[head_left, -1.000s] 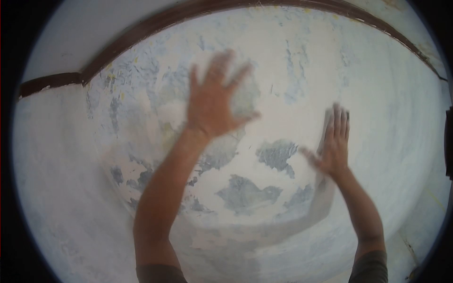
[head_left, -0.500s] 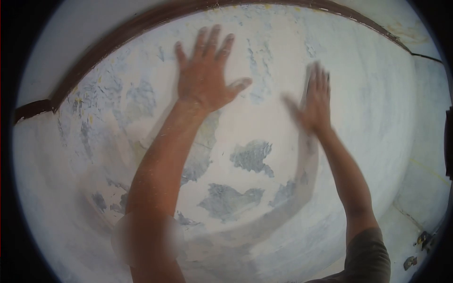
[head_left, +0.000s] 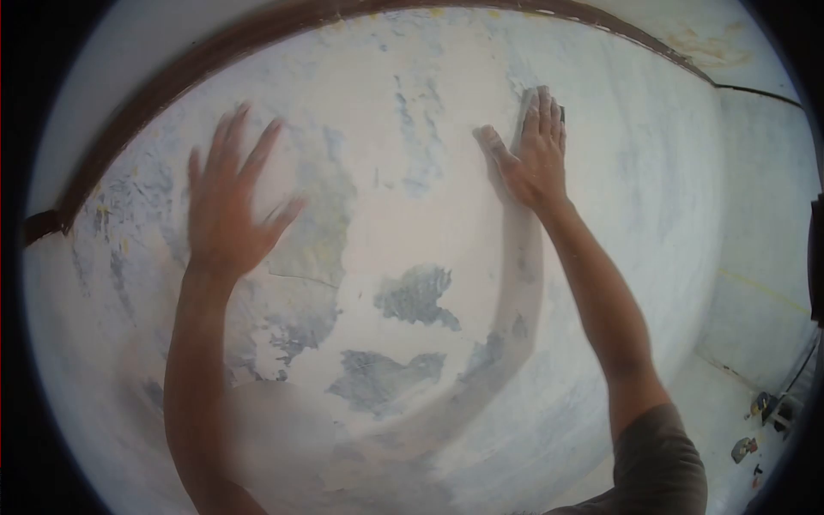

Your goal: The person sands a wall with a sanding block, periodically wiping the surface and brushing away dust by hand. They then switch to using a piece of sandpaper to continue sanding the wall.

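Observation:
A whitish wall (head_left: 412, 249) with patchy grey-blue areas fills most of the view. Against its upper left part is my left hand (head_left: 230, 202), slightly blurred, fingers and thumb spread with nothing in them. On the upper right part, my right hand (head_left: 539, 159) presses a dark flat piece of sandpaper (head_left: 562, 114) to the surface. Its edge peeks out beside the dusty fingertips, while the rest hides under the fingers. The thumb of that hand stands apart to the left.
A brown trim strip (head_left: 257, 34) curves along the top of the wall. An adjoining pale wall (head_left: 760, 206) is on the right. Low at the far right, several small items (head_left: 744, 448) lie on the floor, too small to name. Bare grey patches (head_left: 416, 296) show in the middle.
My left hand has moved left and down across the wall. My right hand, with the sandpaper, has shifted a little left and up, and the view has turned slightly right.

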Available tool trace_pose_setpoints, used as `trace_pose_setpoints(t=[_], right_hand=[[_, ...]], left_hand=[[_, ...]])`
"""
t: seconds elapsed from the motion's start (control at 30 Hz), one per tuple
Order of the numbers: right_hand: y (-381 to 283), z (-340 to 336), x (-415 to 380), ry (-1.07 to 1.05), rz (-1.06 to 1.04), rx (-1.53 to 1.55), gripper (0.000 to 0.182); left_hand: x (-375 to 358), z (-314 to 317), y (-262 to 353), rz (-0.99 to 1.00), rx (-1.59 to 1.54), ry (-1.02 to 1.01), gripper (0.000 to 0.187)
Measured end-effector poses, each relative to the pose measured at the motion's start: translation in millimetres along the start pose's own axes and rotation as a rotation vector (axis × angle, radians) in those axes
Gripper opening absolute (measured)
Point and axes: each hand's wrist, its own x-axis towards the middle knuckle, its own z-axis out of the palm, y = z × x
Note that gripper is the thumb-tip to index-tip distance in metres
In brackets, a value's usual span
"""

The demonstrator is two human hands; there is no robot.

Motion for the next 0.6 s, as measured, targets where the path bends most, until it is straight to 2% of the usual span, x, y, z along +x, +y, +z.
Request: trace_pose_setpoints(t=[0.07,0.1,0.13,0.17,0.2,0.27,0.33,0.43,0.5,0.53,0.6], right_hand=[[-8.7,3.8,-21.5,0.023,0.065,-0.052,0.108],[-16.6,-2.1,-92.8,-0.027,-0.215,-0.006,0.107],[-11.2,-10.2,-110.7,-0.109,-0.278,0.034,0.108],[-3.1,-15.4,-115.3,-0.187,-0.351,0.076,0.109],[1.5,-16.9,-98.8,-0.181,-0.35,0.065,0.109],[20.4,-15.8,-40.2,-0.13,-0.298,-0.17,0.109],[30.6,-5.8,10.5,-0.018,0.012,-0.047,0.11],[9.3,1.6,-17.4,-0.025,0.153,-0.068,0.111],[-7.4,-4.9,-92.9,-0.102,-0.07,-0.136,0.113],[-1.4,-3.3,-125.4,-0.076,-0.202,0.029,0.113],[13.1,-11.1,-119.7,-0.118,-0.245,-0.025,0.114]], left_hand=[[-60.6,-26.7,-2.2,-0.029,-0.133,-0.078,0.09],[-102.1,-37.9,5.6,-0.057,-0.205,-0.143,0.093],[-134.1,-44.3,13.8,-0.152,-0.176,-0.279,0.09],[-166.6,-46.2,19.8,-0.128,-0.209,-0.291,0.089],[-196.7,-44.1,25.6,-0.105,-0.24,-0.303,0.089],[-248.4,-37.5,49.8,-0.144,-0.373,-0.272,0.091],[-278.0,-37.3,83.0,-0.184,-0.556,-0.233,0.093],[-332.0,-27.3,124.9,-0.238,-0.678,-0.179,0.093],[-354.0,-19.0,149.5,-0.391,-0.758,-0.086,0.092],[-365.9,-13.4,156.1,-0.386,-0.777,-0.088,0.092],[-380.8,1.8,167.2,-0.42,-0.69,-0.054,0.09]])
